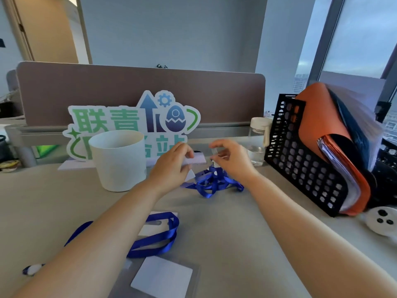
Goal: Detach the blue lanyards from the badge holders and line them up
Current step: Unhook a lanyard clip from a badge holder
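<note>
left hand (174, 166) gripping badge holder (191, 175) mid-frame, steadying it so clip can come off; right hand (229, 160) pinching clip end of blue lanyard (212, 184); ribbon bunching on worktop (225, 233) just below; second lanyard (154, 239) lying lower left, waiting its turn imo

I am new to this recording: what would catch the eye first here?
Two hands work at mid-desk: the left hand holds a badge holder and the right hand pinches the clip end of a tangled blue lanyard. Behind them stands a green and blue sign; at the right, a black rack holds an orange folder.
</note>
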`<state>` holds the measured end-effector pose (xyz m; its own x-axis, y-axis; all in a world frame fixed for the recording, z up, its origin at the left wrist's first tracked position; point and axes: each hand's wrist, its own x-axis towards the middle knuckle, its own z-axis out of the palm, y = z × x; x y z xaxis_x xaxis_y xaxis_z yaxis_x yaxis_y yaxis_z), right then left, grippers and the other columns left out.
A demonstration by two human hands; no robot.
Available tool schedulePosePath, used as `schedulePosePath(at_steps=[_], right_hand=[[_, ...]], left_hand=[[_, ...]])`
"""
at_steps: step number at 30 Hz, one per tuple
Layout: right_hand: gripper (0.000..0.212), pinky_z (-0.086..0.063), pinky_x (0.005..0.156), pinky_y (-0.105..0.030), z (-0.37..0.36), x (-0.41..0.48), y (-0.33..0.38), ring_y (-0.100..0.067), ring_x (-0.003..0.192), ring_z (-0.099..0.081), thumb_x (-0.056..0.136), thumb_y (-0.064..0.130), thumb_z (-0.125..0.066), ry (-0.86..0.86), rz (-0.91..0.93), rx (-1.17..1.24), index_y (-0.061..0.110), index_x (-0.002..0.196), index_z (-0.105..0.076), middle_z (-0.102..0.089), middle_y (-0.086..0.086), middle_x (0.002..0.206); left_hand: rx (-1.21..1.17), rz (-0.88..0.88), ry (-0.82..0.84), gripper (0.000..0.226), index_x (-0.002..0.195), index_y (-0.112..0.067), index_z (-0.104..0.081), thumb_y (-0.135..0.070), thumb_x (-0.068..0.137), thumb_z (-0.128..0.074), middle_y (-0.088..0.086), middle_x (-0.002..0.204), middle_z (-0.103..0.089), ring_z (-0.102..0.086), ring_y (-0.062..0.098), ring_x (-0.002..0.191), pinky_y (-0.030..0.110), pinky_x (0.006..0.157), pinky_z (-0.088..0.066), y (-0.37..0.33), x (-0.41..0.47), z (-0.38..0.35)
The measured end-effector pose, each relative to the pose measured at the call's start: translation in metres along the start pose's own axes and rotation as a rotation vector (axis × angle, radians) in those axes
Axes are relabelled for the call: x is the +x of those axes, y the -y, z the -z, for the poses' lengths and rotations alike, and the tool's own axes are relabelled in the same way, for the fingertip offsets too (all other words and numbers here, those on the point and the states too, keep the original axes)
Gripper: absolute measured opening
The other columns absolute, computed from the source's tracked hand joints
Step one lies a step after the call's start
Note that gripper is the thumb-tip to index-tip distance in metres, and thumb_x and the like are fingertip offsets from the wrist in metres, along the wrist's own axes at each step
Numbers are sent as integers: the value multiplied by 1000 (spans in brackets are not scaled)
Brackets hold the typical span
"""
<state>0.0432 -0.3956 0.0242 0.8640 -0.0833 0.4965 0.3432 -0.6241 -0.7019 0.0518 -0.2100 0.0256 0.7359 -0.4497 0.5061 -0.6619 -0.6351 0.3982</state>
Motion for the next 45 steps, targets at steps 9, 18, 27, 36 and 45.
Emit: schedulePosePath(at_steps=[9,18,27,36,45], right_hand=[[25,-47,72,-6,-42,-29,2,8,72,-60,84,1,-61,139,-68,152,20,99,-55,-67,9,82],[22,-47,69,-6,-47,-38,10,-5,79,-61,79,7,-70,123,-24,50,21,89,-57,-62,12,82],[30,-48,77,-10,-45,-45,21,-1,80,-64,78,1,-67,104,18,105,24,93,-56,-68,4,83],[27,-40,65,0,-42,-45,26,13,64,-57,81,2,-66,128,8,175,20,97,-53,-68,6,79],[32,-49,73,-23,-41,-47,26,-17,73,-59,81,7,-68,194,1,209,28,96,-51,-69,12,80]], left_hand=[[-62,44,25,33,93,-29,-48,-20,75,-73,-15,101,-47,-48,9,102,28,89,-45,18,-35,6],[-76,41,49,33,93,-29,-52,-24,72,-77,-15,100,-51,-50,12,102,34,95,-45,25,-42,2],[-95,10,36,30,88,-31,-54,-26,71,-78,-18,99,-53,-49,6,103,26,93,-43,23,-41,5],[-136,8,27,25,87,-30,-55,-20,75,-75,-18,98,-54,-46,4,106,22,91,-40,21,-41,8],[-162,18,82,21,87,-29,-56,-17,79,-71,-16,99,-54,-49,5,100,23,90,-38,24,-40,12]])
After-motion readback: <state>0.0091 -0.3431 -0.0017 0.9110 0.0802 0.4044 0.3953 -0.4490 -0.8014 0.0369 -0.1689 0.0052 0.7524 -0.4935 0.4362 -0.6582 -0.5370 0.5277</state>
